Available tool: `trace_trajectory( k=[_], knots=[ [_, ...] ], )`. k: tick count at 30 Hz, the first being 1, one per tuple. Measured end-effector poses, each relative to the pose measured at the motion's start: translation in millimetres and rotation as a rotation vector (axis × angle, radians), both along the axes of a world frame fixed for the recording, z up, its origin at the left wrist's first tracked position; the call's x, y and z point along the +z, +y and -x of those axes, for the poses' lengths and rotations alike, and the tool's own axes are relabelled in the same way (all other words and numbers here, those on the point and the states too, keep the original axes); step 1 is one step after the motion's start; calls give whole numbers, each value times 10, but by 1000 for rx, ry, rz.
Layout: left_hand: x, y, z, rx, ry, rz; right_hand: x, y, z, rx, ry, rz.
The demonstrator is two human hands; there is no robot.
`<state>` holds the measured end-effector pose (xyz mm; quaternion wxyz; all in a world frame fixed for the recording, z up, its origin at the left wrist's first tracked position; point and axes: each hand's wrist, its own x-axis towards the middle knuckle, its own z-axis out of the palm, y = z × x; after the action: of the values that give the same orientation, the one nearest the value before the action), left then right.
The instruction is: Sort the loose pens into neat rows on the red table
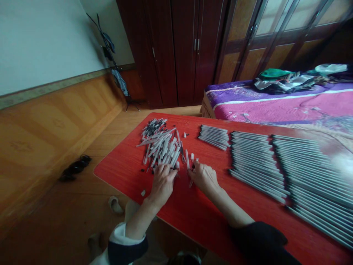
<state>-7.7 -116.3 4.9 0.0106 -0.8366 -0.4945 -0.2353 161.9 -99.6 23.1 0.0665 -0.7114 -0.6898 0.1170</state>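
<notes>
The left hand (162,186) lies at the edge of a loose pile of thin white plastic tubes (162,147), its fingers curled down onto the pile. The right hand (203,177) is just beside the pile, with fingers bent near one loose tube (187,159). It is not possible to tell if either hand grips a tube. All this lies on a red table (124,176). Farther right, more tubes lie in neat parallel rows (257,165), their black ends lined together. Beyond the table is a bed with a pink quilt (278,108).
</notes>
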Motion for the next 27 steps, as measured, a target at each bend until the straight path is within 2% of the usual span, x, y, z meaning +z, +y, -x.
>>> trace_trajectory(
  k=[5, 8, 12, 15, 19, 23, 27],
  knots=[
    [17, 81, -34, -49, 77, 9, -35, -34, -51, -15, 64, -9],
    [88, 180, -100, -59, 57, 14, -29, -51, -72, -19, 93, -5],
    [233, 414, -301, -43, -80, 2, -7, -49, -77, -56, 121, -4],
    [271, 606, -476, -62, -250, -2, 0, -48, -71, -88, 128, 3],
    [156, 748, -587, -85, -464, 68, -26, -57, -60, -93, 119, 8],
    [15, 775, -558, -107, -596, 180, -83, -5, -105, -125, 156, -20],
    [-5, 805, -520, -135, -643, 254, -155, 130, -264, -240, 464, 0]
  ],
)
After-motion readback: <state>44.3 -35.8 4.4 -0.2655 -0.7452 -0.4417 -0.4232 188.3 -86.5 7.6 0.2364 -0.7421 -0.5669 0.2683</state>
